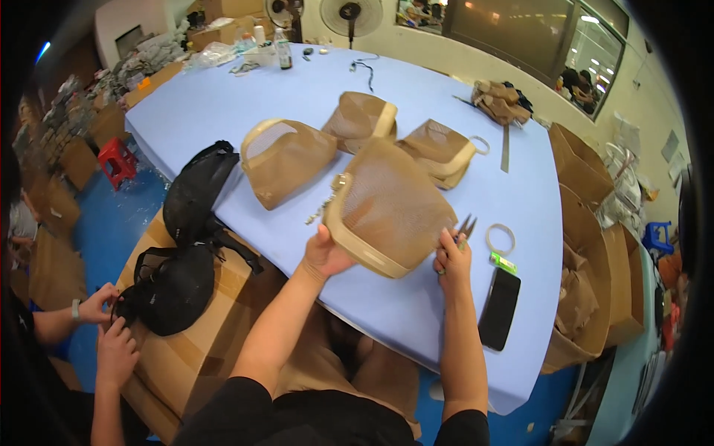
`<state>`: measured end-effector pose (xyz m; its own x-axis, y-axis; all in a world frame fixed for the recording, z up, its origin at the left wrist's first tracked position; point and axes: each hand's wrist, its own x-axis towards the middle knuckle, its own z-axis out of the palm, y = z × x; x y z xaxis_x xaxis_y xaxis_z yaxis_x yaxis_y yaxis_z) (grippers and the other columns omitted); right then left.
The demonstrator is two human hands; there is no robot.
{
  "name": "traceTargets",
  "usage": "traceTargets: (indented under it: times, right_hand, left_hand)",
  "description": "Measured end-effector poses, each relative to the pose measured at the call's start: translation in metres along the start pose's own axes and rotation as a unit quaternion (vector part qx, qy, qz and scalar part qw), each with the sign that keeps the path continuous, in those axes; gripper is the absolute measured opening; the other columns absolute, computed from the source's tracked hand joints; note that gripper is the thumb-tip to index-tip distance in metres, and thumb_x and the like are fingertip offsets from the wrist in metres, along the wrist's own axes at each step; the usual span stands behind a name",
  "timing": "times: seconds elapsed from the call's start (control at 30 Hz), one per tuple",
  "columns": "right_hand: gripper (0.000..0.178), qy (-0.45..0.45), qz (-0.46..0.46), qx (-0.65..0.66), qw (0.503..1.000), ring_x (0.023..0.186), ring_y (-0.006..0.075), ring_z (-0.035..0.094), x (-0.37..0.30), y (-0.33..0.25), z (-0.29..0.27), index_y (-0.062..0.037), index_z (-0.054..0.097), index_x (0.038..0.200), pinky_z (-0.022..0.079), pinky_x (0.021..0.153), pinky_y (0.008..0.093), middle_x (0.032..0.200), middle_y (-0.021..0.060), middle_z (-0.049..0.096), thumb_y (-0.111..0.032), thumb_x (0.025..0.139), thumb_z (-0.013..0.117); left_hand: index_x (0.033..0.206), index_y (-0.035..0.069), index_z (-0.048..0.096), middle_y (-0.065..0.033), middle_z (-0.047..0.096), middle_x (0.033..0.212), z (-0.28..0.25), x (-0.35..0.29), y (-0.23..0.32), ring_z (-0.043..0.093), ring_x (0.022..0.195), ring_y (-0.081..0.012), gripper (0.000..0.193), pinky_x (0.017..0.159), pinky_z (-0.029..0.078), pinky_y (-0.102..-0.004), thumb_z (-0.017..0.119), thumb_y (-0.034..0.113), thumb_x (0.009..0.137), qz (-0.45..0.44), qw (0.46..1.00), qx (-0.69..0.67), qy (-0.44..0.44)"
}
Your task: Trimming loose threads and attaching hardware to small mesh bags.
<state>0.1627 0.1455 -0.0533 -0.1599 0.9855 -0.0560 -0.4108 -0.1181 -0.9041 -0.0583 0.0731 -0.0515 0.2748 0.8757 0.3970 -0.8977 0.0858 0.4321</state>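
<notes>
Above the near edge of the table I hold a brown mesh bag (394, 201) with tan trim and a short metal chain on its left side. My left hand (327, 254) is closed on its lower left trim. My right hand (454, 260) grips thread snips (466, 226), blades pointing up, with its fingers against the bag's right edge. Behind it lie three similar mesh bags: one at the left (291, 160), a middle one (358, 123) and one at the right (439, 152).
Right of my hand lie a black phone (500, 308), a small green item (503, 262) and a tape ring (500, 238). A co-worker's hands (111, 334) touch a black bag (175, 290) on a cardboard box (223, 316). Open cartons (576, 260) flank the blue table (520, 201).
</notes>
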Motion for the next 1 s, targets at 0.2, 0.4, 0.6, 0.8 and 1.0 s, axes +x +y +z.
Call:
traceTargets:
  times: [0.2, 0.4, 0.6, 0.8, 1.0]
  right_hand:
    - [0.016, -0.041, 0.041, 0.066, 0.996, 0.037, 0.0033, 0.03, -0.004, 0.001, 0.006, -0.0068, 0.047, 0.079, 0.028, 0.034, 0.019, 0.062, 0.0027, 0.049, -0.019, 0.081, 0.057]
    - [0.016, 0.0, 0.037, 0.107, 0.994, 0.037, 0.0041, 0.03, -0.013, -0.002, 0.017, -0.0049, 0.048, 0.077, 0.031, 0.035, 0.0197, 0.063, 0.0055, 0.052, -0.019, 0.083, 0.055]
    - [0.017, -0.038, -0.023, 0.018, 0.999, 0.037, 0.0032, 0.031, -0.018, -0.005, 0.025, -0.0033, 0.05, 0.083, 0.034, 0.037, 0.0196, 0.07, 0.0109, 0.058, -0.02, 0.084, 0.053]
    - [0.019, -0.041, -0.089, -0.052, 0.994, 0.048, 0.0042, 0.044, -0.024, -0.003, 0.032, 0.0008, 0.052, 0.093, 0.036, 0.038, 0.019, 0.07, 0.0048, 0.053, -0.016, 0.084, 0.053]
    - [0.012, -0.038, -0.185, -0.131, 0.973, 0.052, 0.0012, 0.04, -0.032, 0.003, 0.043, -0.0007, 0.053, 0.089, 0.033, 0.043, 0.0158, 0.072, 0.0004, 0.051, -0.009, 0.081, 0.058]
  left_hand:
    - [0.133, 0.008, 0.023, -0.014, 0.026, 0.136, 0.008, 0.006, -0.001, 0.023, 0.127, -0.0316, 0.089, 0.102, 0.021, -0.0485, 0.071, 0.041, 0.066, -0.023, 0.999, 0.024, 0.008]
    - [0.127, 0.005, 0.033, -0.0108, 0.042, 0.125, -0.006, -0.005, -0.021, 0.042, 0.114, -0.0216, 0.074, 0.095, 0.034, -0.0349, 0.071, 0.032, 0.069, -0.111, 0.897, 0.424, 0.053]
    - [0.119, 0.0, 0.043, -0.0075, 0.049, 0.115, 0.004, 0.0, -0.036, 0.046, 0.102, -0.0164, 0.051, 0.087, 0.038, -0.029, 0.058, 0.031, 0.081, -0.055, 0.777, 0.62, 0.098]
    - [0.123, -0.002, 0.038, -0.0095, 0.047, 0.121, 0.002, 0.002, -0.024, 0.043, 0.113, -0.0191, 0.053, 0.097, 0.032, -0.0324, 0.039, 0.04, 0.089, 0.036, 0.93, 0.305, 0.203]
    - [0.123, -0.002, 0.037, -0.0116, 0.044, 0.124, -0.008, 0.0, -0.022, 0.041, 0.115, -0.0198, 0.054, 0.097, 0.031, -0.0327, 0.039, 0.039, 0.089, 0.046, 0.957, 0.233, 0.167]
